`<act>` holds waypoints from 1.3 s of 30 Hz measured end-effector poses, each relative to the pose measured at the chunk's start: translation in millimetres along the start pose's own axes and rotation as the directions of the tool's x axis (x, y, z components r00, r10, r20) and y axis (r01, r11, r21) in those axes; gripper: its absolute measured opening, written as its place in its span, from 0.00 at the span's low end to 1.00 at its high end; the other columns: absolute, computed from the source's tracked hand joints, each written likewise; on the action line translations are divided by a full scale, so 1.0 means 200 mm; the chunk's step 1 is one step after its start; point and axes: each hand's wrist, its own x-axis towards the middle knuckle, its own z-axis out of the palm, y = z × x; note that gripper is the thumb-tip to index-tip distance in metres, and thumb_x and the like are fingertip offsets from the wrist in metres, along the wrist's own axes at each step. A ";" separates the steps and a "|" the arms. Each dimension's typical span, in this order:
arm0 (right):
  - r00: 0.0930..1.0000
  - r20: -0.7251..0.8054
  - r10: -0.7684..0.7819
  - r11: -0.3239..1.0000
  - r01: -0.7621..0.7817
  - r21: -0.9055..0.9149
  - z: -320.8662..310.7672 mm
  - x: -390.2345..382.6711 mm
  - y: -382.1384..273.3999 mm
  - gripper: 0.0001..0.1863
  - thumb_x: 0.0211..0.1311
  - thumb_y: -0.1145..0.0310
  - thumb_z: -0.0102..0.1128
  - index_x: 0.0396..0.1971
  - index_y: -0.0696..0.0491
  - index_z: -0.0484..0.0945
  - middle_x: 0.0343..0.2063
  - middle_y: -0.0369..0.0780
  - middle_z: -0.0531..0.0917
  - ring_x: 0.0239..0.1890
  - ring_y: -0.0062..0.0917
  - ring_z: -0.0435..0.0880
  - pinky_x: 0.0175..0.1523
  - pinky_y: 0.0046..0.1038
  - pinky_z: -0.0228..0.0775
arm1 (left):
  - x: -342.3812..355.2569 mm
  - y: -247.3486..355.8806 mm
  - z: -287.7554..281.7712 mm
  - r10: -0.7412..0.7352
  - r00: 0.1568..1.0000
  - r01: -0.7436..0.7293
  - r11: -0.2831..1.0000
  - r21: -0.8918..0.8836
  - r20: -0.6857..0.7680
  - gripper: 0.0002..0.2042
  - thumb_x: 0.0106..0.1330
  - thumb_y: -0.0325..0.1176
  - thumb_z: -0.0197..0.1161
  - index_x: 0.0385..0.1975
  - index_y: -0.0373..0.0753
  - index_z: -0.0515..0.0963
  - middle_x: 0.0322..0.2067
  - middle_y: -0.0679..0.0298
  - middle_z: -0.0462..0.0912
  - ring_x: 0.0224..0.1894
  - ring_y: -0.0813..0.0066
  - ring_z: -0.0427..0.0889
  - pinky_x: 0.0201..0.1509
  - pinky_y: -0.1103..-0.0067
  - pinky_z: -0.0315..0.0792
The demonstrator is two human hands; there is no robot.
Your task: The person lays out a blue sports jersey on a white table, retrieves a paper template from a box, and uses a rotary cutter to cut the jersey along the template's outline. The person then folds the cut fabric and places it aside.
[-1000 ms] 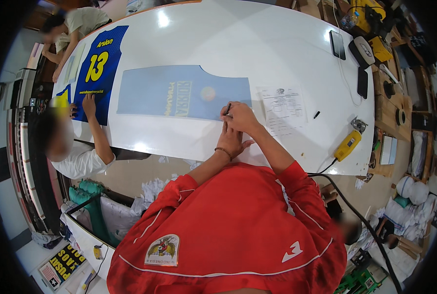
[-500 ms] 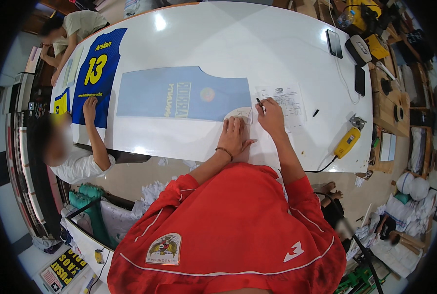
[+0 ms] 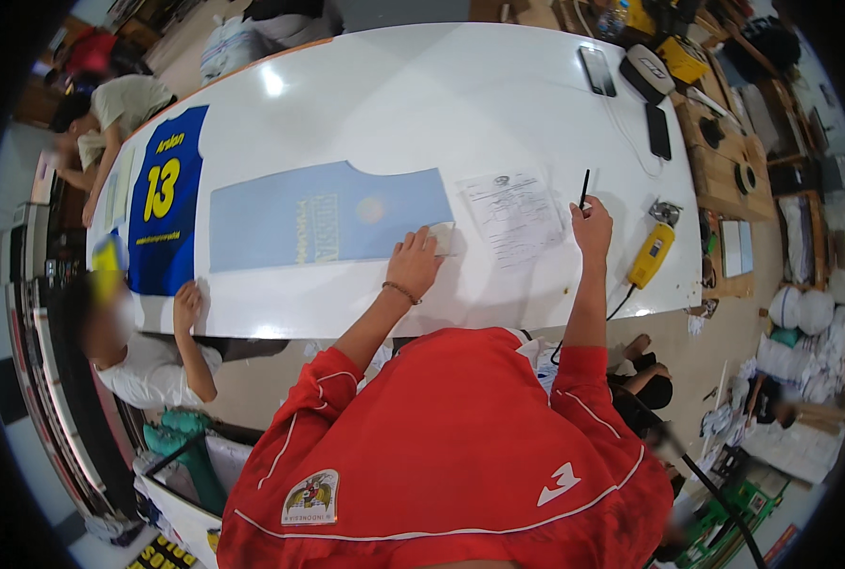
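My left hand (image 3: 413, 261) rests with fingers stretched out on a small pale template piece (image 3: 444, 239) at the lower right corner of a light blue printed fabric panel (image 3: 280, 218), which lies flat on the white table (image 3: 365, 90). My right hand (image 3: 591, 224) is closed round a slim black pen (image 3: 584, 185), held upright near the right edge of a printed paper sheet (image 3: 509, 213). A yellow corded electric cutter (image 3: 651, 256) lies just right of that hand.
A co-worker (image 3: 138, 370) at the left is beside a blue-and-yellow jersey panel (image 3: 160, 247); another (image 3: 114, 109) leans at the back left. Two phones (image 3: 658, 131), a grey case (image 3: 645, 76) and a white cable are at the back right. Bagged bundles (image 3: 801, 313) are off the table's right side.
My right hand has moved right, away from my left hand and the template, raising the pen upright. My left hand has shifted slightly, staying on the template. The camera's view has also shifted.
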 end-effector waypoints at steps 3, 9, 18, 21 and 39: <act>0.995 -0.049 0.088 0.994 -0.091 -0.056 -0.01 0.04 0.14 0.22 0.58 0.59 0.69 0.52 0.50 0.82 0.32 0.41 0.89 0.39 0.39 0.88 0.47 0.40 0.78 | 0.04 -0.02 -0.02 0.020 1.000 -0.020 0.999 -0.048 -0.001 0.19 0.65 0.39 0.65 0.52 0.35 0.75 0.62 0.52 0.71 0.60 0.51 0.72 0.61 0.61 0.70; 0.982 -0.002 0.188 0.982 -0.188 -0.008 -0.03 0.04 0.21 0.23 0.57 0.61 0.67 0.53 0.50 0.80 0.35 0.44 0.89 0.42 0.38 0.88 0.49 0.38 0.79 | 0.06 -0.03 -0.05 0.050 0.998 -0.055 0.989 -0.136 -0.042 0.17 0.63 0.36 0.69 0.47 0.35 0.77 0.58 0.53 0.73 0.58 0.52 0.74 0.60 0.63 0.71; 0.987 -0.054 0.154 0.972 -0.141 0.191 0.04 0.20 0.32 0.19 0.58 0.65 0.61 0.49 0.57 0.75 0.37 0.54 0.86 0.42 0.51 0.86 0.51 0.44 0.76 | 0.07 0.07 -0.16 0.157 0.956 -0.222 0.940 -0.260 -0.249 0.15 0.60 0.35 0.72 0.43 0.38 0.78 0.44 0.55 0.79 0.46 0.54 0.79 0.50 0.64 0.74; 0.990 -0.114 0.079 0.983 -0.058 0.172 0.08 0.19 0.22 0.17 0.62 0.64 0.61 0.46 0.58 0.74 0.38 0.55 0.85 0.43 0.55 0.84 0.51 0.47 0.75 | 0.07 0.16 -0.18 0.111 0.956 -0.207 0.913 -0.351 -0.273 0.12 0.61 0.34 0.72 0.40 0.38 0.80 0.38 0.57 0.81 0.39 0.58 0.81 0.44 0.66 0.75; 0.851 0.386 -0.356 0.236 -0.318 0.918 0.03 -0.52 -0.44 0.07 0.76 0.65 0.52 0.43 0.53 0.75 0.31 0.31 0.75 0.31 0.13 0.69 0.40 0.19 0.63 | 0.19 0.55 -0.40 0.036 0.949 -0.239 0.731 -0.639 -0.314 0.20 0.63 0.34 0.73 0.54 0.35 0.80 0.38 0.55 0.86 0.37 0.66 0.87 0.39 0.74 0.80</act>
